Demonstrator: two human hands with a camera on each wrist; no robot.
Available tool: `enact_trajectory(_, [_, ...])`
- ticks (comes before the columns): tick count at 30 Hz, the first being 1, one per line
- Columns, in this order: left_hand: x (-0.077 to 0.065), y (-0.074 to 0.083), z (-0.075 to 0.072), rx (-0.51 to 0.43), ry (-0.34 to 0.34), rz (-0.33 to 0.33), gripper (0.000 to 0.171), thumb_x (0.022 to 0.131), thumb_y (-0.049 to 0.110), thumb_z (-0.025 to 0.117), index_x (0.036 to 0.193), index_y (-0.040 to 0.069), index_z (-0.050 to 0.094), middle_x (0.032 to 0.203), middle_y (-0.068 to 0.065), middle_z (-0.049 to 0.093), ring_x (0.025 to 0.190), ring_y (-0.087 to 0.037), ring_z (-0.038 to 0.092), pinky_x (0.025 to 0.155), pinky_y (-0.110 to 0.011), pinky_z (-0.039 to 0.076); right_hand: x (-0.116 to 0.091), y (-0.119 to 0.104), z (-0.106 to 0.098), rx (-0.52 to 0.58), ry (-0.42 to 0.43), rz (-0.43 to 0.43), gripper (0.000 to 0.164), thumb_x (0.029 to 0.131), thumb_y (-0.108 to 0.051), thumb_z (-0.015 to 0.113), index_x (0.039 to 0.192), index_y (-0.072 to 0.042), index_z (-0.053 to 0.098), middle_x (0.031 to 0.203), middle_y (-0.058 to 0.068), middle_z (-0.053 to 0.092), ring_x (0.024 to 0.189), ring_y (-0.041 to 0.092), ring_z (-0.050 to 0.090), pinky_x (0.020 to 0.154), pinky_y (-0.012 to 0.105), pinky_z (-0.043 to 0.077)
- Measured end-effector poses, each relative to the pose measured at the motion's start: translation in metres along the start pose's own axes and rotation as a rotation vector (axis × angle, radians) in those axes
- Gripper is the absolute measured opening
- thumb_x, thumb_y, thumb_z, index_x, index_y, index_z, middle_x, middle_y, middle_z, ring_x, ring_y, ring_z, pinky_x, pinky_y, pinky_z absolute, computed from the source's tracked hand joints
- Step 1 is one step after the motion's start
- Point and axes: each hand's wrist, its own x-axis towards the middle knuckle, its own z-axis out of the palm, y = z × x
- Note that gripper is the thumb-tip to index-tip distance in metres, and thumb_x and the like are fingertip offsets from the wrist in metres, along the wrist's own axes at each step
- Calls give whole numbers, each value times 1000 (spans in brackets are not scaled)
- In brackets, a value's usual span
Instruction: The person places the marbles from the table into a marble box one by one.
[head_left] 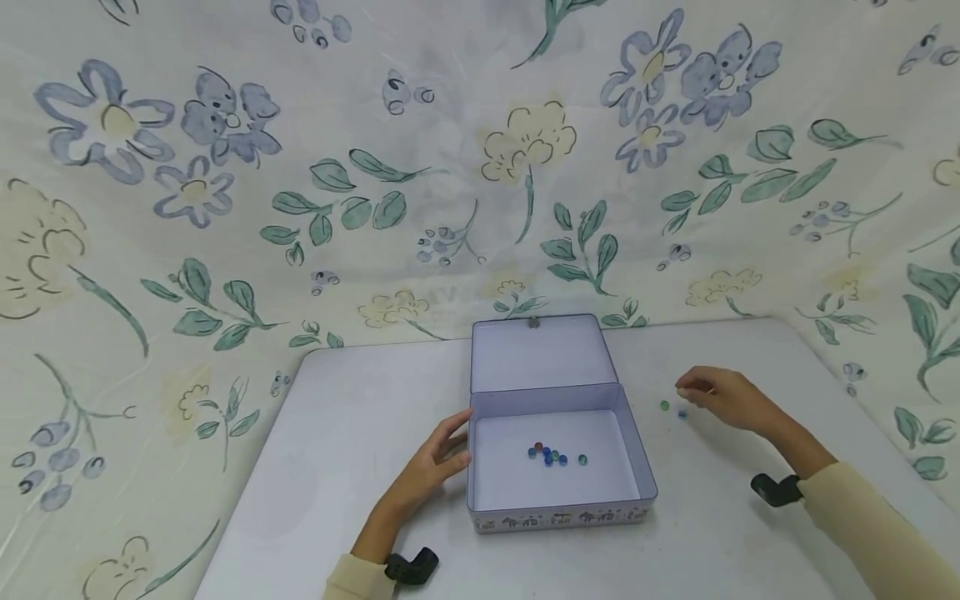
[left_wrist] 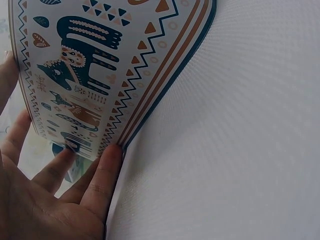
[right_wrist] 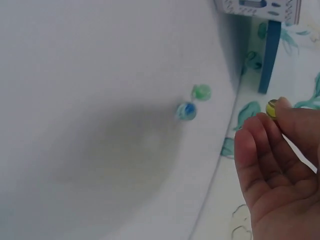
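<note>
An open rectangular tin box (head_left: 562, 518) with a patterned outside and a plain pale inside stands on the table. Several glass marbles (head_left: 563, 460), mostly blue, with some green and one reddish brown, lie together on its floor. My left hand (head_left: 420, 479) touches the box's left side with extended fingers; the left wrist view shows them against the animal-printed wall (left_wrist: 75, 75). To the right of the box, my right hand (head_left: 731, 402) pinches a yellow marble (right_wrist: 271, 108) between thumb and fingers, above the table. Near it lie a green marble (head_left: 664, 405) and a blue marble (head_left: 682, 413).
The box's lid (head_left: 543, 354) is hinged back, with a small clasp (head_left: 534, 322) at its top edge. Beneath everything is a white table (head_left: 360, 417). A flower-printed sheet (head_left: 450, 167) hangs behind and surrounds the table's sides.
</note>
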Motion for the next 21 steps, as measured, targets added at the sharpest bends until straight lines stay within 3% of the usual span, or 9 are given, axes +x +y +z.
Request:
enact_trajectory(13, [2, 1, 1, 2, 14, -13, 66, 100, 14, 58, 158, 21, 27, 167, -9, 19, 149, -47, 26, 115, -69, 28, 10, -28, -1, -13, -27, -78, 15, 97, -9, 64, 110, -4, 69, 102, 9, 73, 89, 14, 67, 73, 23, 57])
enact_trajectory(21, [0, 3, 2, -2, 15, -33, 66, 100, 14, 58, 158, 23, 27, 167, -7, 20, 149, -46, 26, 116, -66, 30, 18, -42, 0, -12, -57, -89, 19, 98, -14, 64, 113, -4, 69, 103, 7, 73, 91, 20, 69, 76, 28, 58])
